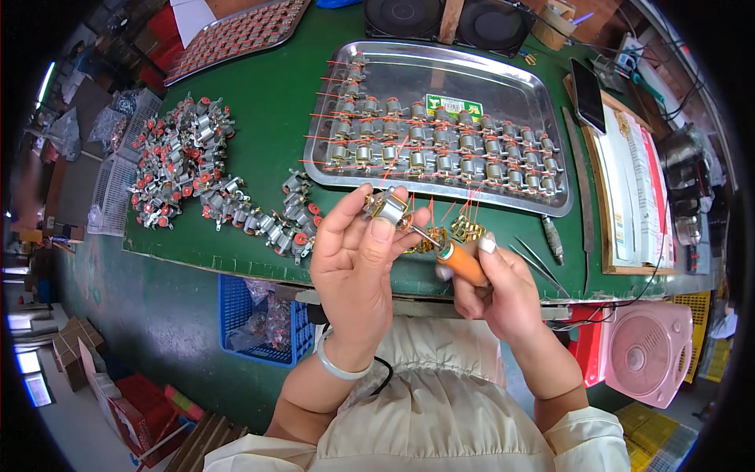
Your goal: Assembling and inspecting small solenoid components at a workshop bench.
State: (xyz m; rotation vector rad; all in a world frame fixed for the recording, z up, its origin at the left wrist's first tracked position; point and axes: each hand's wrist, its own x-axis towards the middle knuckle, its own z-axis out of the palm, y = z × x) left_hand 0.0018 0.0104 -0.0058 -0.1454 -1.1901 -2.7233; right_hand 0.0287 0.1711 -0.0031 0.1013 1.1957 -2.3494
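Observation:
Between the thumb and fingers of my left hand [358,252] is a small silver motor-like part [387,206] with a brass-coloured frame, and a thin red wire rises by it. My right hand [503,287] grips a screwdriver [464,264] by its orange handle. The metal shaft points up and left to the right end of the part; my fingers partly hide its tip. Just beyond the screwdriver lie brass-coloured frames [469,230] with red wires. Behind my hands, a metal tray [385,59] carries rows of similar parts with red wires.
A heap of silver parts with red ends [185,161] spreads over the green table [267,102] at left. Tweezers [539,266] and a long flat metal strip [578,169] lie at right, near a phone [587,94] and papers [621,189]. A blue basket [263,322] stands below.

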